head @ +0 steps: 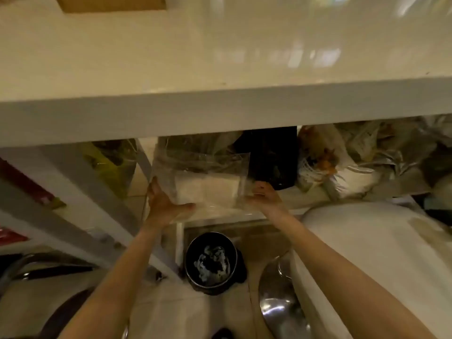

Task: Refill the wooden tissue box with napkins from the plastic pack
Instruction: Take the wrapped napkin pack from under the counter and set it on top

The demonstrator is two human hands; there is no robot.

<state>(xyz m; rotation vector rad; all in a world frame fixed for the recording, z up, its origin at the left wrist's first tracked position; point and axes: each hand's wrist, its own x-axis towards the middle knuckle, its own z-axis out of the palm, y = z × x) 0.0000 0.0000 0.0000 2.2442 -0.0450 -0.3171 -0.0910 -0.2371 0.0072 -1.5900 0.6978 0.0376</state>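
Observation:
A clear plastic pack [203, 172] with a white stack of napkins [208, 189] inside is held below the white counter's front edge. My left hand [162, 201] grips the pack's left side, thumb under its bottom. My right hand [265, 195] grips its right side. The pack's upper part is loose crumpled film. A light brown wooden thing [112, 3], cut off by the frame's top, lies on the counter at the far left; it may be the tissue box.
The white counter [220, 104] spans the view above my hands. Under it stand a dark container [271, 157], plastic bags [342, 165] and white shelf frames [73, 192]. A black bin [211, 263] sits on the floor below. A white rounded object [379, 253] is at right.

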